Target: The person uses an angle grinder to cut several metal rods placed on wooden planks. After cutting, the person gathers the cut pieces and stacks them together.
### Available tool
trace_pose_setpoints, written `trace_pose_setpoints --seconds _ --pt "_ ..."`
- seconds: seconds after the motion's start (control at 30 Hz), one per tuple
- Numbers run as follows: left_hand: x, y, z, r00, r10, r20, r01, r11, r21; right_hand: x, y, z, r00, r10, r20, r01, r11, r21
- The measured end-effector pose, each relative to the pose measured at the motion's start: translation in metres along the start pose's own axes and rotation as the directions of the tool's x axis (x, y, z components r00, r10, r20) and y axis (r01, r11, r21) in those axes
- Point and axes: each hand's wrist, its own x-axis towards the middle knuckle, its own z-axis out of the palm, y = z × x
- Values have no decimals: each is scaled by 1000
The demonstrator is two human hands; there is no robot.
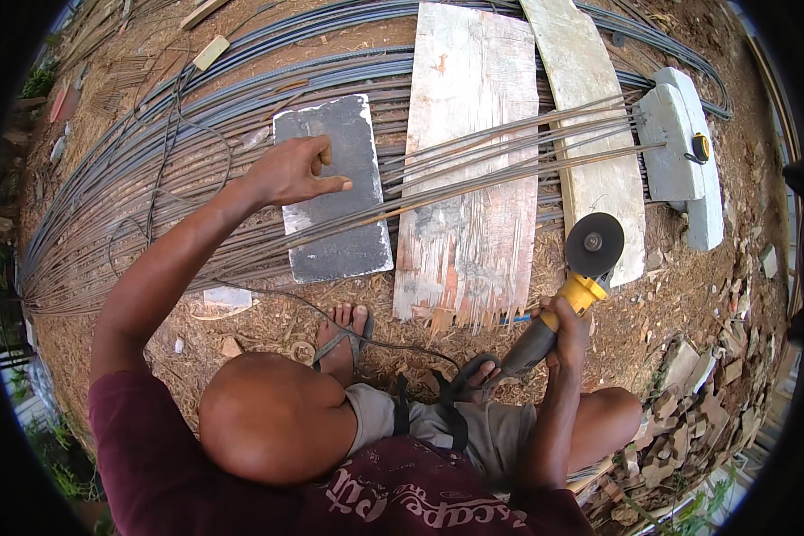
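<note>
My right hand (565, 332) is wrapped round the body of a yellow and black angle grinder (582, 293), whose dark round disc (594, 243) points up and away from me. My left hand (293, 171) hovers over a dark grey slab with white edges (332, 188); its fingers curl loosely and the thumb stands apart, with nothing between them. Several thin steel rods (473, 183) run across the dark slab and a worn whitish board (470, 98). Their right ends reach pale blocks (674, 161) standing upright. A small yellow and black tape measure (700, 147) rests on these blocks.
Long bundles of steel bars (152, 192) lie beneath the slab and boards. A second pale plank (590, 116) slants beside the worn board. The grinder's black cord (357, 339) crosses the ground near my feet. Broken bricks and rubble (692, 402) heap up at the right.
</note>
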Motion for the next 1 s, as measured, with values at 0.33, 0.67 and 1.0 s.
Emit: trace_pose_setpoints --seconds 0.33,0.67,1.0 --pt "-186 -152 100 963 -236 131 262 934 -244 7 18 79 941 47 334 50 960 -276" --pt "-182 -159 99 974 -211 79 220 965 -146 15 40 136 895 96 436 132 876 -464" --pt "-183 -144 106 979 -202 -11 201 975 -92 29 50 168 882 147 448 132 835 -534"
